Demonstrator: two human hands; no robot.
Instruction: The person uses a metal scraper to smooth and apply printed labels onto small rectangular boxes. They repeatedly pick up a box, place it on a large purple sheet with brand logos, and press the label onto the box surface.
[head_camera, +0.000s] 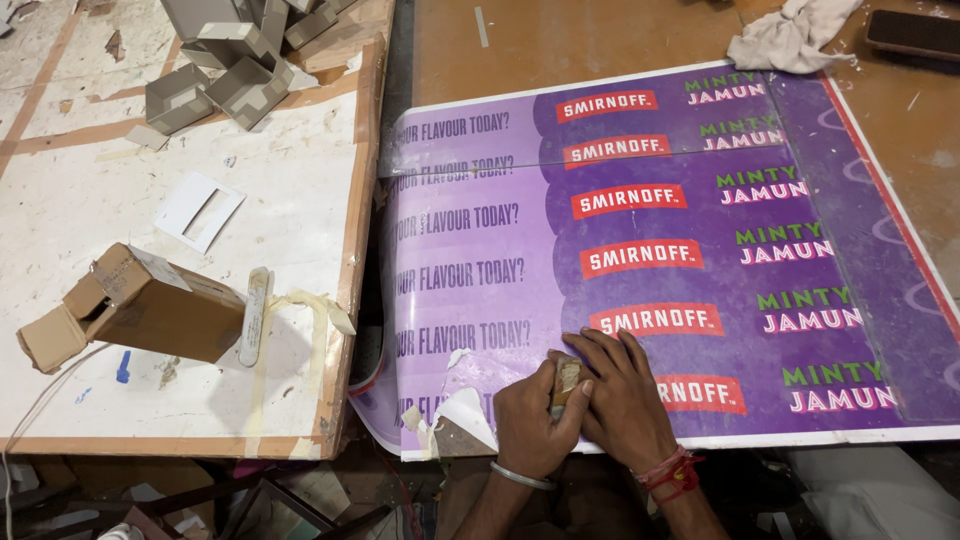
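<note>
Nearest us, our left hand (532, 418) closes around a small block-like scraper (568, 378), pressed to the purple printed sheet (640, 250) at its near edge. Our right hand (622, 395) lies flat and open beside it, pinning the sheet so it stays put. White film (462, 410) curls up just left. A cardboard box (140, 305) sits on the table (200, 130).

A large purple printed sign sheet (680, 250) with red label blocks and white edges lies flat at right. A brown cardboard box (140, 305), flaps open, lies at near left; a dark phone screen (915, 33) rests far right.
</note>
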